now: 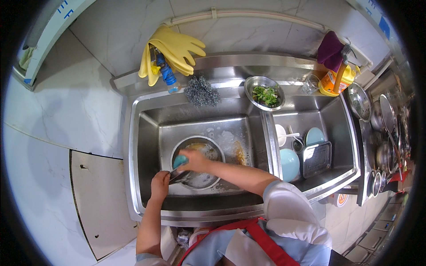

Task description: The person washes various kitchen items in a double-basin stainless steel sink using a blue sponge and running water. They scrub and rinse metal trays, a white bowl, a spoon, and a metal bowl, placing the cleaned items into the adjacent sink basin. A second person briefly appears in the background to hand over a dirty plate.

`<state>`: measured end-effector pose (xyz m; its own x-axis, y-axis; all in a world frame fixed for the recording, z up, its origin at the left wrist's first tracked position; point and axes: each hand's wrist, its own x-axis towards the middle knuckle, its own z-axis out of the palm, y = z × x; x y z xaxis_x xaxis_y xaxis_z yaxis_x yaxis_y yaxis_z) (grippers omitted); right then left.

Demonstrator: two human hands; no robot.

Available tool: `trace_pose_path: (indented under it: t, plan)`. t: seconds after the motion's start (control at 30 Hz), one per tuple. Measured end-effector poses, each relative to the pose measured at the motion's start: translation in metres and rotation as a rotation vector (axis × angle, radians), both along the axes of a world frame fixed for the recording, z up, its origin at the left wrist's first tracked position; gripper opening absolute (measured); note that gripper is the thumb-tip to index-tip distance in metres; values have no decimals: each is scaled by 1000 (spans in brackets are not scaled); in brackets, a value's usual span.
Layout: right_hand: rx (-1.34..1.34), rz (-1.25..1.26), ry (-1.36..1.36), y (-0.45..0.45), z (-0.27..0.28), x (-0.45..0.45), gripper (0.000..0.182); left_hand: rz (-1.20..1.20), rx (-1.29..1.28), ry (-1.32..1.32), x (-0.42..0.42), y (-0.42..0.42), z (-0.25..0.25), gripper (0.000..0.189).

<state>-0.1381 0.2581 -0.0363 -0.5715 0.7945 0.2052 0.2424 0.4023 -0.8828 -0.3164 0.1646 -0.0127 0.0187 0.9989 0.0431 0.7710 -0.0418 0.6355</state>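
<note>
In the left sink compartment (206, 116) stands a round stainless steel basin (219, 149) with murky, partly foamy water. My left hand (160, 183) grips the edge of a shiny metal item (176, 177) at the basin's left rim; its full shape is partly hidden, perhaps a dish or lid. My right hand (193, 160) is over the basin, holding a teal sponge or scrubbing cloth (180, 161) close against that item. Brown residue (239, 153) and suds mark the sink floor to the right of the basin.
The right compartment holds blue plates (289, 164), a white spoon (289, 135) and a rectangular tray (317, 159). Along the back ledge are yellow rubber gloves (174, 50), a steel wool clump (201, 91), a bowl of chopped greens (265, 94), a glass (311, 84) and a yellow container (337, 81).
</note>
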Motion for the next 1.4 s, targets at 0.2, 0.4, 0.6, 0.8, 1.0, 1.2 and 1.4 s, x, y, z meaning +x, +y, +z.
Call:
trace_pose_path:
  t: [0.2, 0.4, 0.6, 0.8, 1.0, 1.2, 1.4]
  plan:
    - [-273, -464, 143, 59, -49, -18, 39, 351, -28, -85, 0, 8, -9, 17]
    - [-369, -322, -639, -6, -143, -11, 31, 766, -174, -617, -19, -10, -35, 20]
    - [-66, 220, -1178, -42, -175, 9, 39, 798, -180, -949, -12, -12, -43, 26]
    - [-353, -133, -268, -54, -93, -19, 27, 922, -105, -1046, 12, -12, -37, 26]
    - [174, -89, -22, -68, -46, -84, 35, 838, -25, -1047, 8, -19, -49, 32]
    - [-77, -16, -584, -55, -194, -47, 49, 921, 22, -923, 3, -27, -59, 31]
    - [-101, 119, -984, -56, -201, 7, 34, 887, 35, -898, 7, -22, -68, 31]
